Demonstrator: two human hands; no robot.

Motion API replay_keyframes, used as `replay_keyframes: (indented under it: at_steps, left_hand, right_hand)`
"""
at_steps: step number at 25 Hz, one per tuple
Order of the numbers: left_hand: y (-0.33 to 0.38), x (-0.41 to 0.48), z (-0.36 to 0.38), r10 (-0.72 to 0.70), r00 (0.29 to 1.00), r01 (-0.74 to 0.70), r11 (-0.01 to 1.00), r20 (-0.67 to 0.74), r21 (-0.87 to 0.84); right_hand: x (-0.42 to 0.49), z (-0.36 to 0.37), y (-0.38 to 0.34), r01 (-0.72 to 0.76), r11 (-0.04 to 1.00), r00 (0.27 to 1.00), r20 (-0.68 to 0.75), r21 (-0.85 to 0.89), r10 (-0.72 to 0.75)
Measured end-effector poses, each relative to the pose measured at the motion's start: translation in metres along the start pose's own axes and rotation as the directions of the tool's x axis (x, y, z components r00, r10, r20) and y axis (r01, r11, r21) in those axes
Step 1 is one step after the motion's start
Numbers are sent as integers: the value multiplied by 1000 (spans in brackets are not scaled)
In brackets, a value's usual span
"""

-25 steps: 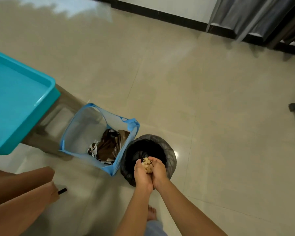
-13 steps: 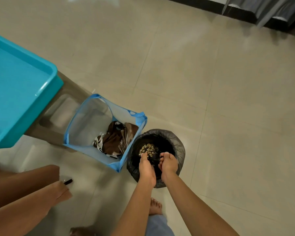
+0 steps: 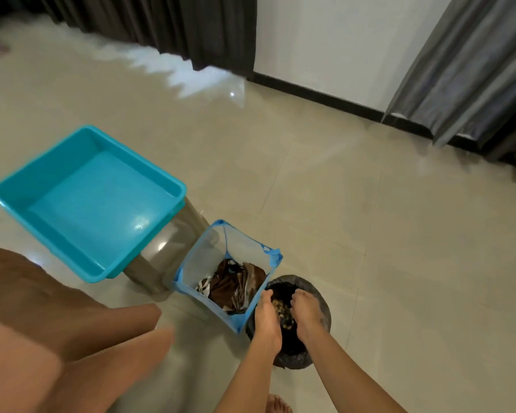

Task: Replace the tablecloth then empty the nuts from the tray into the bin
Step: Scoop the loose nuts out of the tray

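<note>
The head camera looks down on a glossy beige tiled floor [image 3: 340, 180] with thin grout lines and pale window glare near the top. A white wall [image 3: 325, 40] with a dark skirting strip stands at the back, flanked by a dark pleated curtain [image 3: 176, 25] on the left and a grey curtain [image 3: 474, 70] on the right. No brand, label or writing can be read anywhere. At left, a smooth, shiny turquoise plastic tray [image 3: 21, 186], rectangular with a rolled rim, rests on a taupe plastic stool [image 3: 167, 257]; its inside shows bare. Just beside the stool sits a square hamper [image 3: 245, 320] of translucent mesh with blue fabric edging, holding a crumpled brown and white patterned cloth [image 3: 233, 287]. Touching the hamper's corner is a round bin [image 3: 310, 286] lined with a crinkled black plastic bag. Both of the person's hands reach down into its mouth: the left hand [image 3: 267, 314] and the right hand [image 3: 306, 311] are side by side, each grip loosely parted with fingers pointing down, clamped on nothing. Small tan nuts [image 3: 283, 310] show between the hands, inside the bin. A blurred brown surface [image 3: 42, 338] fills the lower left, and bare toes [image 3: 276, 405] show at the bottom edge.
</note>
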State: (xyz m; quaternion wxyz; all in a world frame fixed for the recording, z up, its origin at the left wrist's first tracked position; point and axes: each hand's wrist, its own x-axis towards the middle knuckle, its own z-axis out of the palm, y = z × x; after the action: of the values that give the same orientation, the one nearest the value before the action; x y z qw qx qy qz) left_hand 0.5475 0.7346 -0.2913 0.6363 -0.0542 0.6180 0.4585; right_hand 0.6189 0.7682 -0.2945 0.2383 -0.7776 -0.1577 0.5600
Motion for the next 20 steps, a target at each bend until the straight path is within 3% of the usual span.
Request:
replay_keyframes:
  at_steps: [5,10,14,20]
  left_hand:
    - [95,-70,-38,127,991,-125,991,38,-51]
    - [209,-172,-139,337,941,-335,929,-11,-159]
    - [282,-262,-248,496,850,-525,830,-181,-190]
    - [322,-356,-457,532,690,-709,631,-490,-315]
  right_hand:
    - [-120,46,-50,174,984,969,181,-23,-167]
    - [-261,132,-79,354,935,847,413,31,-334]
    - [-380,224,-81,509,856,654,604,96,-456]
    - [-550,359,-6,695,712,279,874,101,-397]
